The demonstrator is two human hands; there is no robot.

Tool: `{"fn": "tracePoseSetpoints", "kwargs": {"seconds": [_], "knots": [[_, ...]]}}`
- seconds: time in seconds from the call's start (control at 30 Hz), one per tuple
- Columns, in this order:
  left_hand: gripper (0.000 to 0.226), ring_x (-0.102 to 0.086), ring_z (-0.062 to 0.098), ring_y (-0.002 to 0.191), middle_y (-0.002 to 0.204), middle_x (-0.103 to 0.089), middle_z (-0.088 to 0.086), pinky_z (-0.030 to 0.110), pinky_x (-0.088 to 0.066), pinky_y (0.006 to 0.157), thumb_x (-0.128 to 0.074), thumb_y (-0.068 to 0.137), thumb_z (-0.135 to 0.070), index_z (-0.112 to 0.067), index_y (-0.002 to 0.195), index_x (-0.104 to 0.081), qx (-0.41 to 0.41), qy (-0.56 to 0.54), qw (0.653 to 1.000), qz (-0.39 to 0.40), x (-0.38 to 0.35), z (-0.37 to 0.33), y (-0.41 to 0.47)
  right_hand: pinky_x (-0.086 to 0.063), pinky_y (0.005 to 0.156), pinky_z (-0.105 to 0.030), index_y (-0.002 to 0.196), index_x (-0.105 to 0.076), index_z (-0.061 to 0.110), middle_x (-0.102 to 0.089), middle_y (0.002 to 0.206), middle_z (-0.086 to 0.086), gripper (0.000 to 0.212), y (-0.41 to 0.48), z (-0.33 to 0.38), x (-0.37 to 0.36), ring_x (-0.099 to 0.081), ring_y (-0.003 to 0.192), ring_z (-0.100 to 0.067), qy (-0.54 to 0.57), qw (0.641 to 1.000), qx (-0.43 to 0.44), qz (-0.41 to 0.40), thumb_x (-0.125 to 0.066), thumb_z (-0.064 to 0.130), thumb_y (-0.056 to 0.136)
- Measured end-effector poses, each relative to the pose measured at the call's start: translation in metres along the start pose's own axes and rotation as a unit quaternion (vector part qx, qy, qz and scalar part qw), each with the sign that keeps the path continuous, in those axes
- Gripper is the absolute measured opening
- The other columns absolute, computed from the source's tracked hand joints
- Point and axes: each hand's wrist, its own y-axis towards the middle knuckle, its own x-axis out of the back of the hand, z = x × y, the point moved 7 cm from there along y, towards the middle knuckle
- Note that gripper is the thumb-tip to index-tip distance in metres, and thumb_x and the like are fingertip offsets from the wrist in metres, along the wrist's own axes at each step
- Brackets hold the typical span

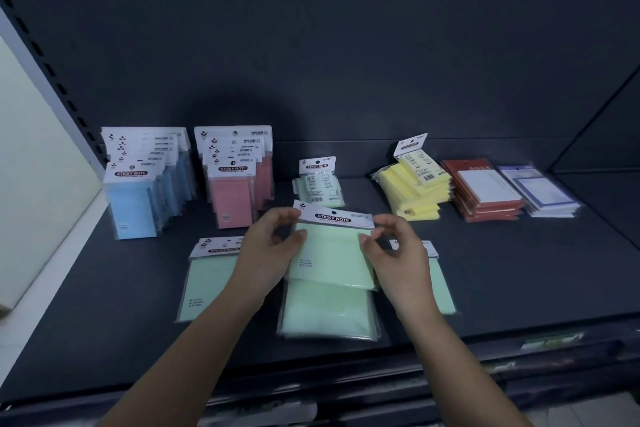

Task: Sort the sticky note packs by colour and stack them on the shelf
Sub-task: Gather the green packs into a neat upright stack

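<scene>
A green sticky note pack (330, 253) with a white header card is held between both hands above the dark shelf (502, 270). My left hand (268, 250) pinches its left edge and my right hand (398, 253) pinches its right edge. Beneath it lies a pile of green packs (327, 312). One loose green pack (207, 281) lies flat to the left, and another green pack (441, 284) is partly hidden behind my right hand. Blue packs (145, 191) and pink packs (235, 180) stand in rows at the back left.
A small pale green pack (318, 184) lies at the back middle. Yellow packs (414, 191), red pads (485, 194) and blue-bordered pads (542, 191) are piled at the back right. A pale side wall (34, 166) closes the left; the shelf's front edge (381, 371) runs below my arms.
</scene>
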Motion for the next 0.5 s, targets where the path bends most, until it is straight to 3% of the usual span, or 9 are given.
{"fn": "tracePoseSetpoints", "kwargs": {"seconds": [0.1, 0.2, 0.37, 0.5], "knots": [[0.020, -0.047, 0.006, 0.059, 0.095, -0.062, -0.012, 0.016, -0.043, 0.060, -0.064, 0.086, -0.014, -0.028, 0.100, -0.060, -0.045, 0.116, 0.992, 0.013, 0.004, -0.002, -0.007, -0.039, 0.055, -0.007, 0.101, -0.054, 0.024, -0.054, 0.073, 0.007, 0.023, -0.010, 0.003, 0.001, -0.047, 0.053, 0.000, -0.090, 0.996, 0.021, 0.010, -0.066, 0.014, 0.085], [0.017, -0.044, 0.000, 0.053, 0.091, -0.060, -0.017, 0.016, -0.035, 0.055, -0.063, 0.087, -0.018, -0.027, 0.099, -0.057, -0.073, 0.178, 0.981, 0.020, 0.008, 0.001, -0.017, -0.038, 0.056, -0.008, 0.108, -0.052, 0.021, -0.058, 0.077, 0.003, 0.025, -0.022, 0.003, 0.000, -0.051, 0.063, -0.006, -0.156, 0.987, 0.027, 0.031, -0.066, 0.019, 0.086], [0.016, -0.042, -0.005, 0.052, 0.086, -0.056, -0.021, 0.009, -0.032, 0.054, -0.062, 0.088, -0.018, -0.028, 0.097, -0.054, -0.079, 0.248, 0.965, 0.031, 0.010, 0.007, -0.031, -0.038, 0.064, -0.021, 0.116, -0.051, 0.019, -0.057, 0.076, 0.003, 0.032, -0.034, 0.004, -0.001, -0.054, 0.071, -0.012, -0.211, 0.976, 0.031, 0.052, -0.064, 0.021, 0.087], [0.017, -0.047, -0.001, 0.068, 0.086, -0.055, -0.016, 0.010, -0.032, 0.061, -0.062, 0.086, -0.018, -0.021, 0.102, -0.057, -0.097, 0.300, 0.948, 0.040, 0.004, 0.004, -0.037, -0.035, 0.069, -0.024, 0.123, -0.048, 0.019, -0.055, 0.080, 0.002, 0.036, -0.039, 0.001, -0.001, -0.053, 0.080, -0.016, -0.262, 0.962, 0.016, 0.072, -0.060, 0.022, 0.089]]}}
